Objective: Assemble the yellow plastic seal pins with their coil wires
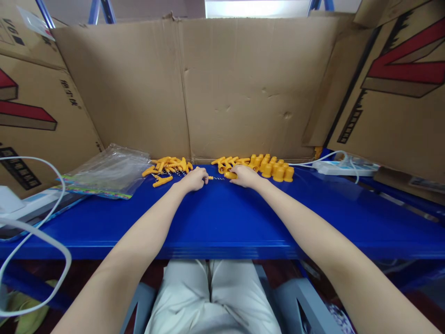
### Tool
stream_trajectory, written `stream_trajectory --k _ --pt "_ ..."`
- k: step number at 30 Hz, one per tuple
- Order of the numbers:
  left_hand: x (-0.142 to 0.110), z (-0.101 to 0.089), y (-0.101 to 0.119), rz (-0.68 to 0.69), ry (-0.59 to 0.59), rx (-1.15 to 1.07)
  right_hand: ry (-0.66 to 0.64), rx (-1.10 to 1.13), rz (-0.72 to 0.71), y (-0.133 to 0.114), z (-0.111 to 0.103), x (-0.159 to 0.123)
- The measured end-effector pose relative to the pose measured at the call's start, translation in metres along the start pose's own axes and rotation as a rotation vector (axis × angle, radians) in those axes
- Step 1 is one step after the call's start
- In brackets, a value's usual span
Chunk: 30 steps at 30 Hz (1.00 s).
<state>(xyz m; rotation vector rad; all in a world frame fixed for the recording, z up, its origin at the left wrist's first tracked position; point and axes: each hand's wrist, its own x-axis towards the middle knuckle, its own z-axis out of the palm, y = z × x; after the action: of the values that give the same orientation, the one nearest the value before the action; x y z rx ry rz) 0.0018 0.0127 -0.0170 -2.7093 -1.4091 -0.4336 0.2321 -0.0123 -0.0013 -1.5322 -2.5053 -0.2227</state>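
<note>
My left hand (196, 179) is closed around the yellow handle of a corkscrew (219, 178), whose metal spiral points right. Most of that handle is hidden by my fingers. In my right hand (245, 176) is a yellow cup-shaped sleeve (230, 175), gripped between the fingers just beyond the spiral's tip. The two pieces appear slightly apart. To the left lies a pile of corkscrews with yellow handles (169, 164). Behind my right hand is a row of yellow pieces (225, 160) with flared ends, and beside it stand several yellow cups (278, 173).
Cardboard walls (243, 88) enclose the back and sides of the blue table (222, 213). Clear plastic bags (107, 171) lie at the left. White cables (66, 253) hang over the left edge, and a white power strip (342, 168) sits at the right.
</note>
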Motion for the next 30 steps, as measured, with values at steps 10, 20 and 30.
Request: stream_trajectory --k 10,20,30 --pt "0.0 -0.003 0.003 0.03 0.059 -0.053 0.04 0.001 -0.073 0.002 0.0 0.0" --pt "-0.001 -0.006 0.005 0.021 0.073 -0.071 0.055 0.018 -0.065 0.003 0.004 0.0" --pt "-0.002 0.001 0.016 0.067 0.268 -0.19 0.086 0.136 -0.147 -0.005 0.01 0.003"
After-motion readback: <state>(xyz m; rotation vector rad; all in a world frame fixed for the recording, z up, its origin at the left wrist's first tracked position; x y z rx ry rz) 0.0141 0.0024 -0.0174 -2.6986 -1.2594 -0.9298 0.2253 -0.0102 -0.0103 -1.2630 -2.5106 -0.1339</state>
